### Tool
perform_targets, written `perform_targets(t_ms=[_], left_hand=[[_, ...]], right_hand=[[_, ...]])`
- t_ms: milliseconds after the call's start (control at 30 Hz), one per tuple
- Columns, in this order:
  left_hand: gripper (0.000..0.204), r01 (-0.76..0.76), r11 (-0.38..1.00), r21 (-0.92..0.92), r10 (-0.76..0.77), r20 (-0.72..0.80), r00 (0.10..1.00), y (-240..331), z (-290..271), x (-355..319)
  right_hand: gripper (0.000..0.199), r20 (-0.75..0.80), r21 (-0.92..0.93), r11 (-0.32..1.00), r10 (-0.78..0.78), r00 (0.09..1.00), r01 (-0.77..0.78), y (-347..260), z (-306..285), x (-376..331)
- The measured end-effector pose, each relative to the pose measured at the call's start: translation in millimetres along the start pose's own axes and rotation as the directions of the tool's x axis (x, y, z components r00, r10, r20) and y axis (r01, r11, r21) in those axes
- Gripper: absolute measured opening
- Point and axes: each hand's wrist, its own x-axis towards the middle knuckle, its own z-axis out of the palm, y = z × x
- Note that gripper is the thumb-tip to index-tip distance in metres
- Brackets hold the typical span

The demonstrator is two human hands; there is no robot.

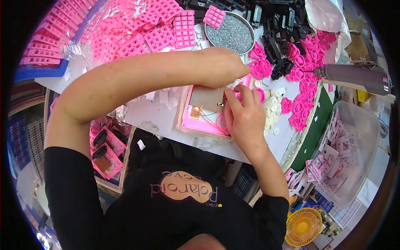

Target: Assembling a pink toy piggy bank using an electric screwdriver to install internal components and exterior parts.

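Observation:
A pink plastic housing [200, 125] lies in front of me, with a grey-brown circuit board [202, 98] in it. Thin orange and dark wires run from the board toward a pink round part [221, 122] at the near corner. My left hand [225, 66] reaches across the housing's far edge, its back turned up and its fingers mostly hidden. Over the housing's right side my right hand [248, 116] is bent, fingertips drawn together at the board's edge. What they pinch is too small to make out. Pink ring-shaped parts [261, 95] sit just beside those fingers.
A round tin of screws [231, 34] stands at the back, near pink keypads [184, 29] and black plastic parts [275, 46]. Pink ring pieces [306, 100] and white discs [273, 108] lie right. A grey electric screwdriver [354, 76] hangs there above a clear bin [366, 154].

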Motion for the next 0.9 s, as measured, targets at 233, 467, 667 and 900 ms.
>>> perform_targets(t_ms=[233, 467, 667, 900], left_hand=[[0.035, 0.514, 0.851, -0.108, -0.519, -0.312, 0.795, -16.2, -29.5, -32.6], [0.035, 0.484, 0.868, -0.115, -0.492, -0.345, 0.799, -23.7, 1.2, -52.8], [0.022, 0.227, 0.912, -0.342, -0.374, -0.466, 0.802, 16.2, 5.0, -58.5], [0.037, 0.165, 0.886, -0.433, -0.370, -0.449, 0.813, 35.5, 12.3, -62.1]], right_hand=[[0.032, 0.091, -0.025, 1.000, -0.006, 0.996, 0.008, -4.1, -10.5, -0.8], [0.022, 0.104, 0.094, 0.995, 0.017, 0.994, -0.027, 3.4, -19.2, 1.7], [0.022, -0.077, 0.482, 0.870, 0.161, 0.984, -0.104, 19.1, -13.0, 22.1], [0.014, 0.062, 0.756, 0.603, 0.324, 0.944, -0.256, 16.8, 0.8, 37.0]])
